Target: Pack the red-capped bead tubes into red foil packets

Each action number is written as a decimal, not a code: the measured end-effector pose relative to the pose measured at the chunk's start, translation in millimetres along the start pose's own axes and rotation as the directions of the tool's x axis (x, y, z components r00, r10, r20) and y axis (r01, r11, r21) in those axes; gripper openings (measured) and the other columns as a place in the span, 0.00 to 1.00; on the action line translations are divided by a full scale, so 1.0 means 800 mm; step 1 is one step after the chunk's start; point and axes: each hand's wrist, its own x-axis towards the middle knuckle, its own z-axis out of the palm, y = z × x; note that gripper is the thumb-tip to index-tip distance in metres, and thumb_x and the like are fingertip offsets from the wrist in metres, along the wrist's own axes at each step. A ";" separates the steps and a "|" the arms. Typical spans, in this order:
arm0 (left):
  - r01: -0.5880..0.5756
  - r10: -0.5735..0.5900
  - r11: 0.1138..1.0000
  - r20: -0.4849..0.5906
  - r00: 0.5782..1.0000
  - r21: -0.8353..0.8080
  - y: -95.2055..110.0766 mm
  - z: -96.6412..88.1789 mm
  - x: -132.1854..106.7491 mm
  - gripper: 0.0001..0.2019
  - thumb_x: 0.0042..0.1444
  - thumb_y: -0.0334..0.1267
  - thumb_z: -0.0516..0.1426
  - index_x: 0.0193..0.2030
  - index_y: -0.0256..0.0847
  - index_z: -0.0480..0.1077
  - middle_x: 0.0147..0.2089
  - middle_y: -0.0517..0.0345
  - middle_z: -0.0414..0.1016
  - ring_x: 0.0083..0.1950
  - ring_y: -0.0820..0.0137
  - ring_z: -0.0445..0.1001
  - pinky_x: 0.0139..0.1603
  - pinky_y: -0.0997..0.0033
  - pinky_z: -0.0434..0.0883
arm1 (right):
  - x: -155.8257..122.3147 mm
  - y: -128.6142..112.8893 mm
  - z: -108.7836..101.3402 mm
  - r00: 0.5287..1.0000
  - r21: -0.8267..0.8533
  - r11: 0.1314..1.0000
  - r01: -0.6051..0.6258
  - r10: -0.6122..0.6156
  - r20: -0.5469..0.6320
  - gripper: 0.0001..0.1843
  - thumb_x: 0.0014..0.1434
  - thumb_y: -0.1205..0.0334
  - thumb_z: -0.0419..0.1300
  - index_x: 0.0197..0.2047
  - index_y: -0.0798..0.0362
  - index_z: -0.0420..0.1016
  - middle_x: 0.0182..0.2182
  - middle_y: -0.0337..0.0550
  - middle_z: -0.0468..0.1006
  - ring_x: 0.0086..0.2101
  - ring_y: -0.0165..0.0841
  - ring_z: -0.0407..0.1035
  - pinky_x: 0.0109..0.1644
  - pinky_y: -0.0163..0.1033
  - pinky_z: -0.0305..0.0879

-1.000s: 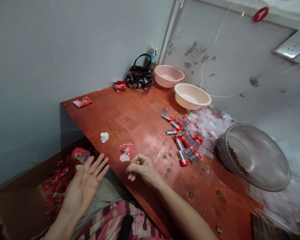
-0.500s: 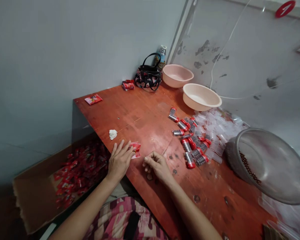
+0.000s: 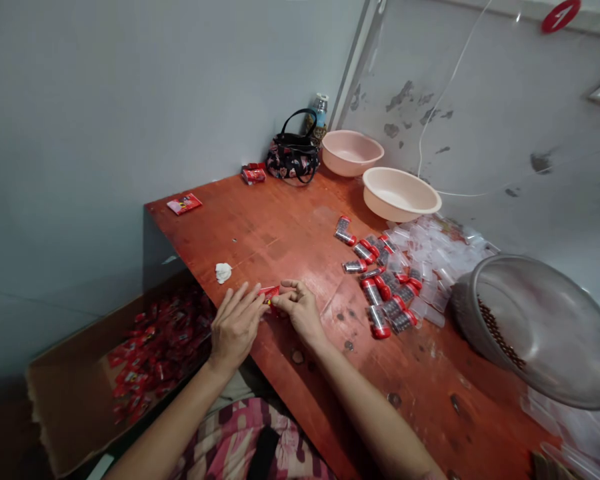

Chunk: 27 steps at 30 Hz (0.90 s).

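On the red-brown table (image 3: pixel 250 227), a small red printed paper piece (image 3: pixel 271 292) lies between my hands, mostly covered by fingers. My left hand (image 3: pixel 236 327) rests flat over its left side, fingers stretched out. From the right, my right hand (image 3: pixel 301 310) has thumb and finger closed on the paper's edge. A crumpled white scrap (image 3: pixel 223 272) sits just beyond my left fingers. To the right of my hands lie several small clear jars with red caps, filled with dark balls (image 3: pixel 373 292).
Empty clear tubes (image 3: pixel 425 250) are heaped beside a large metal bowl (image 3: pixel 530 287) holding brown balls. Two plastic basins (image 3: pixel 403 193), a flowered handbag (image 3: pixel 293 157) and red packets (image 3: pixel 253 173) stand at the back. Below the left edge, a cardboard box (image 3: pixel 60 393) holds many red pieces.
My right hand has moved forward and left onto the red paper and closed on its edge. My left hand has stayed nearly in place.
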 end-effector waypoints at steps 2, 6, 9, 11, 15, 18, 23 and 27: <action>0.000 0.001 1.000 -0.038 0.999 0.026 -0.006 -0.005 -0.001 0.17 0.51 0.35 0.55 0.50 0.47 0.68 0.53 0.53 0.69 0.59 0.59 0.59 0.59 0.52 0.50 | 0.000 0.001 -0.003 0.999 -0.129 0.991 0.040 -0.042 -0.010 0.16 0.45 0.65 0.62 0.39 0.54 0.65 0.18 0.30 0.69 0.19 0.25 0.62 0.24 0.30 0.57; -0.029 0.037 0.992 -0.065 0.997 0.119 -0.016 -0.004 -0.001 0.17 0.51 0.36 0.55 0.50 0.44 0.69 0.51 0.50 0.70 0.56 0.58 0.63 0.58 0.52 0.53 | 0.003 0.001 -0.008 0.995 -0.295 0.951 0.090 -0.099 -0.016 0.10 0.46 0.62 0.61 0.35 0.53 0.68 0.19 0.33 0.71 0.22 0.27 0.64 0.26 0.31 0.58; -0.065 0.074 0.986 -0.050 0.996 0.157 -0.013 0.001 0.000 0.17 0.52 0.36 0.54 0.51 0.44 0.67 0.52 0.51 0.70 0.56 0.58 0.63 0.58 0.51 0.54 | 0.005 -0.005 -0.005 0.998 -0.086 0.996 0.037 -0.033 0.044 0.13 0.49 0.58 0.59 0.38 0.52 0.66 0.23 0.35 0.73 0.22 0.27 0.66 0.26 0.32 0.60; -0.069 0.073 0.990 -0.029 0.997 0.126 -0.006 0.003 0.002 0.18 0.53 0.36 0.54 0.52 0.44 0.66 0.53 0.51 0.69 0.57 0.59 0.62 0.58 0.52 0.54 | 0.006 -0.010 -0.002 0.995 0.065 0.998 -0.018 0.011 0.098 0.17 0.45 0.59 0.62 0.39 0.52 0.64 0.24 0.34 0.74 0.22 0.27 0.67 0.26 0.32 0.61; 0.135 -0.137 0.986 -0.016 0.990 -0.097 0.006 -0.003 0.005 0.21 0.52 0.39 0.54 0.54 0.42 0.64 0.54 0.50 0.68 0.54 0.60 0.65 0.56 0.59 0.59 | 0.007 -0.016 0.001 0.997 0.125 0.991 -0.050 0.042 0.067 0.20 0.40 0.64 0.65 0.37 0.54 0.64 0.19 0.31 0.71 0.20 0.26 0.65 0.26 0.31 0.61; 0.470 -0.473 0.809 0.086 0.877 -0.352 0.011 -0.011 0.010 0.19 0.48 0.44 0.57 0.47 0.40 0.70 0.44 0.51 0.75 0.44 0.61 0.73 0.45 0.65 0.68 | 0.007 -0.015 0.003 0.996 0.109 0.992 -0.058 0.050 0.079 0.20 0.39 0.65 0.65 0.37 0.54 0.64 0.17 0.30 0.69 0.19 0.26 0.64 0.25 0.31 0.60; 0.694 -0.624 0.287 0.421 0.658 -0.660 0.013 -0.013 0.017 0.16 0.43 0.46 0.60 0.28 0.33 0.73 0.28 0.54 0.75 0.30 0.67 0.73 0.33 0.66 0.73 | 0.006 -0.007 0.002 0.997 -0.142 0.989 0.032 -0.022 0.072 0.20 0.42 0.62 0.64 0.40 0.53 0.64 0.19 0.31 0.69 0.20 0.28 0.65 0.25 0.32 0.60; 0.686 -0.705 0.171 0.399 0.587 -0.707 0.009 -0.017 0.018 0.14 0.40 0.44 0.62 0.26 0.31 0.73 0.25 0.55 0.73 0.29 0.69 0.73 0.35 0.66 0.74 | 0.003 -0.007 -0.007 0.984 -0.676 0.717 0.169 -0.165 0.070 0.15 0.47 0.63 0.62 0.40 0.52 0.68 0.25 0.39 0.73 0.28 0.33 0.68 0.32 0.37 0.61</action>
